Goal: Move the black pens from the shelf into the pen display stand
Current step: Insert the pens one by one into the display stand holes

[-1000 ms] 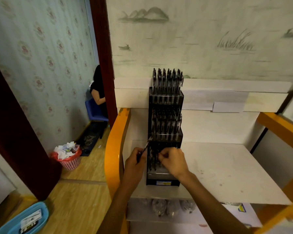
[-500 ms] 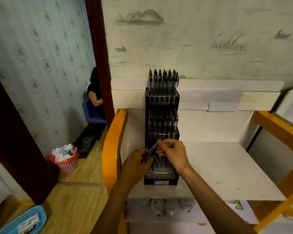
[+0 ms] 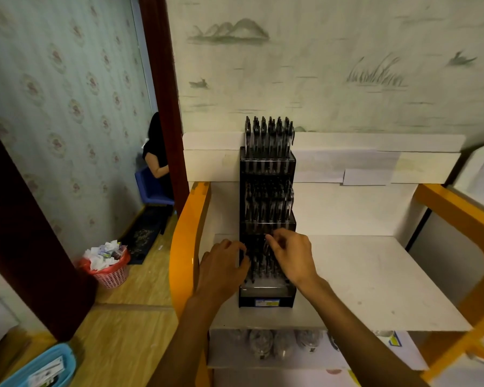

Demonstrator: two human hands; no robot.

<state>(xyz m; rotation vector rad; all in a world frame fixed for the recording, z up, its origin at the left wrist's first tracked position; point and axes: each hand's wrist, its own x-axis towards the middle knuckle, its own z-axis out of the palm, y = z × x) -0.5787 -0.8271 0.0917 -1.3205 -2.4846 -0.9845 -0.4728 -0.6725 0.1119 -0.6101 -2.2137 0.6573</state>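
The black tiered pen display stand [image 3: 267,301] stands on the white shelf [image 3: 375,275], left of its middle. Black pens fill its top tier [image 3: 268,135] and middle tier [image 3: 268,202], and more stand in the lowest tier [image 3: 260,268]. My right hand [image 3: 291,258] is over the lowest tier and pinches the top of a black pen [image 3: 266,241] that stands upright among the others. My left hand [image 3: 224,265] is against the stand's left side with its fingers curled. Whether it holds pens is hidden.
Orange frame rails [image 3: 189,233] flank the shelf on both sides. A lower shelf [image 3: 263,344] holds clear bagged items. On the floor to the left are a pink waste basket [image 3: 111,272] and a blue tray [image 3: 39,367]. A person [image 3: 155,160] sits beyond the doorway.
My right hand took a pen from my left hand and lowered it into the lowest tier. My left hand dropped to the stand's left side.
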